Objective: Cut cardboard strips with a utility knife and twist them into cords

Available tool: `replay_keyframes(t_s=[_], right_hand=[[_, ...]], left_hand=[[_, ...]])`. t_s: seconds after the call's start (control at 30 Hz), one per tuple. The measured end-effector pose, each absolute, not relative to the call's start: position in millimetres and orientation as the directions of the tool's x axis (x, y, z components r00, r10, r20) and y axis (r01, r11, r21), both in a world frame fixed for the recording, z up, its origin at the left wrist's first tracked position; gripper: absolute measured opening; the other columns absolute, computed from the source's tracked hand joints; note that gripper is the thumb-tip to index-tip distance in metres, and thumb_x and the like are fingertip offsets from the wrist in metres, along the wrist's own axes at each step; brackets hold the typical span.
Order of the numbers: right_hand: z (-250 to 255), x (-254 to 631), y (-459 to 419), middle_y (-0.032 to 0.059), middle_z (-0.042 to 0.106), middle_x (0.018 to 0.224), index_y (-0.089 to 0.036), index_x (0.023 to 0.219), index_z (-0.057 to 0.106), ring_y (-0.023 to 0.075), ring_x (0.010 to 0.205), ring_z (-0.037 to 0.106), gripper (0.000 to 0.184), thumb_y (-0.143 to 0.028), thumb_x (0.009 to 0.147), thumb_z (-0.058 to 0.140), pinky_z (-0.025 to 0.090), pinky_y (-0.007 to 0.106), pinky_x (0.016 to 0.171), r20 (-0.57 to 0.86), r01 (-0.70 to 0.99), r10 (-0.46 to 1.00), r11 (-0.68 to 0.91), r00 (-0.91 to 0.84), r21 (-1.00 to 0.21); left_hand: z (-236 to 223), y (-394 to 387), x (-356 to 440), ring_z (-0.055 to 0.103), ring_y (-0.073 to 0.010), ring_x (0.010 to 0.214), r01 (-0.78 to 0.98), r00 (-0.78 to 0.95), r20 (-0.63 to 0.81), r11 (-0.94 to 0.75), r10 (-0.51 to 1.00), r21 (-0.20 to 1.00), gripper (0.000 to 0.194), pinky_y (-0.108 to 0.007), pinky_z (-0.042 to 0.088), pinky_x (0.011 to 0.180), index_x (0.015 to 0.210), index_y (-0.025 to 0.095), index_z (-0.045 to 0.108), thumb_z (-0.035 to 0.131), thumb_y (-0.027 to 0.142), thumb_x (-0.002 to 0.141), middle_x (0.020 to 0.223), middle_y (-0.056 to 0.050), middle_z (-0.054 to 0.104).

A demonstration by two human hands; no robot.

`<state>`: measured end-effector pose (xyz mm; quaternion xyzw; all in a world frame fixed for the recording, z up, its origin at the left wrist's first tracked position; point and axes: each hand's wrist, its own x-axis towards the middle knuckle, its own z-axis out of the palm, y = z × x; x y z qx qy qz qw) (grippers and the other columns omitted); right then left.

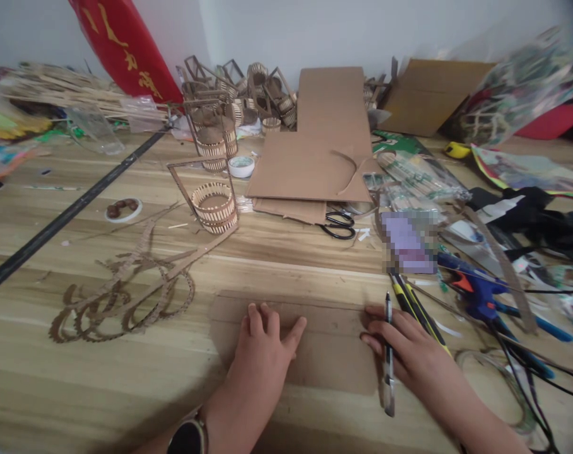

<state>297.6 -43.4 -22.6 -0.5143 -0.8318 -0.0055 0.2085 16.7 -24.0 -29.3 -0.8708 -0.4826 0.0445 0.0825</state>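
Observation:
A flat piece of brown cardboard [331, 362] with lines across its upper part lies on the wooden table in front of me. My left hand [267, 343] presses on it with the fingers spread, and a dark watch [188, 436] is on that wrist. At the cardboard's right edge, my right hand [402, 340] has a pen [389, 378] tucked between its fingers, pointing away from me. The thumb and index finger of that hand touch the cardboard's edge. Left of the cardboard lie coiled brown corrugated strips [135, 302].
A small stick basket [214, 208] stands ahead, with several more baskets [248, 94] behind. Larger cardboard sheets [310, 161] rest over black-handled scissors [339, 226]. On the right lie a yellow-black cutter [416, 309], a blue glue gun [480, 299] with cables, and a blurred purple item [409, 243].

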Motion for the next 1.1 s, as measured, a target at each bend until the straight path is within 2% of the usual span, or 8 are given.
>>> replay_keyframes(t_s=[0.13, 0.33, 0.53, 0.8, 0.97, 1.1], right_hand=[[-21, 296, -43, 0.0067, 0.073, 0.104, -0.027, 0.093, 0.063, 0.0202, 0.096, 0.070, 0.012, -0.030, 0.097, 0.052, 0.059, 0.033, 0.080, 0.364, 0.859, 0.842, 0.482, -0.399, -0.173], [-21, 293, -44, 0.0077, 0.072, 0.101, -0.026, 0.090, 0.060, 0.0201, 0.092, 0.069, 0.015, -0.030, 0.099, 0.048, 0.059, 0.033, 0.077, 0.402, 0.865, 0.816, 0.491, -0.416, -0.101], [-22, 292, -45, 0.0068, 0.072, 0.099, -0.027, 0.089, 0.060, 0.0201, 0.089, 0.069, 0.017, -0.033, 0.099, 0.048, 0.059, 0.033, 0.075, 0.392, 0.878, 0.833, 0.465, -0.390, -0.114], [-23, 292, -46, 0.0071, 0.072, 0.101, -0.026, 0.089, 0.060, 0.0209, 0.091, 0.070, 0.016, -0.032, 0.099, 0.049, 0.059, 0.034, 0.075, 0.387, 0.883, 0.836, 0.459, -0.389, -0.103], [-17, 297, -42, 0.0063, 0.073, 0.099, -0.026, 0.095, 0.063, 0.0207, 0.089, 0.071, 0.016, -0.034, 0.098, 0.050, 0.058, 0.034, 0.077, 0.351, 0.861, 0.848, 0.477, -0.397, -0.177], [1, 292, -32, 0.0068, 0.073, 0.091, -0.024, 0.106, 0.066, 0.0214, 0.082, 0.071, 0.031, -0.046, 0.099, 0.044, 0.058, 0.033, 0.071, 0.298, 0.847, 0.921, 0.357, -0.249, -0.395]], left_hand=[[-30, -24, 16, 0.062, -0.0341, 0.107, 0.835, 0.535, 0.012, -0.526, 0.845, -0.161, 0.054, -0.045, 0.054, 0.079, 0.135, 0.047, 0.056, 0.073, 0.046, 0.084, 0.119, -0.015, 0.063], [-27, -24, 17, 0.065, -0.0362, 0.104, 0.830, 0.531, 0.007, -0.519, 0.847, -0.207, 0.060, -0.044, 0.057, 0.075, 0.134, 0.049, 0.056, 0.079, 0.044, 0.079, 0.118, -0.016, 0.066], [-27, -24, 18, 0.065, -0.0386, 0.106, 0.837, 0.525, -0.001, -0.516, 0.851, -0.182, 0.062, -0.047, 0.058, 0.075, 0.135, 0.050, 0.055, 0.079, 0.042, 0.078, 0.119, -0.017, 0.066], [-24, -26, 17, 0.065, -0.0369, 0.105, 0.831, 0.534, 0.010, -0.522, 0.846, -0.192, 0.062, -0.046, 0.057, 0.077, 0.136, 0.048, 0.055, 0.078, 0.044, 0.079, 0.118, -0.016, 0.065], [-19, -25, 17, 0.065, -0.0356, 0.105, 0.836, 0.525, -0.019, -0.520, 0.851, -0.176, 0.060, -0.045, 0.057, 0.077, 0.137, 0.048, 0.054, 0.076, 0.043, 0.082, 0.120, -0.016, 0.065], [-21, -23, 17, 0.065, -0.0393, 0.106, 0.836, 0.532, -0.015, -0.528, 0.847, -0.153, 0.057, -0.048, 0.058, 0.074, 0.137, 0.048, 0.054, 0.074, 0.044, 0.083, 0.126, -0.017, 0.063]])
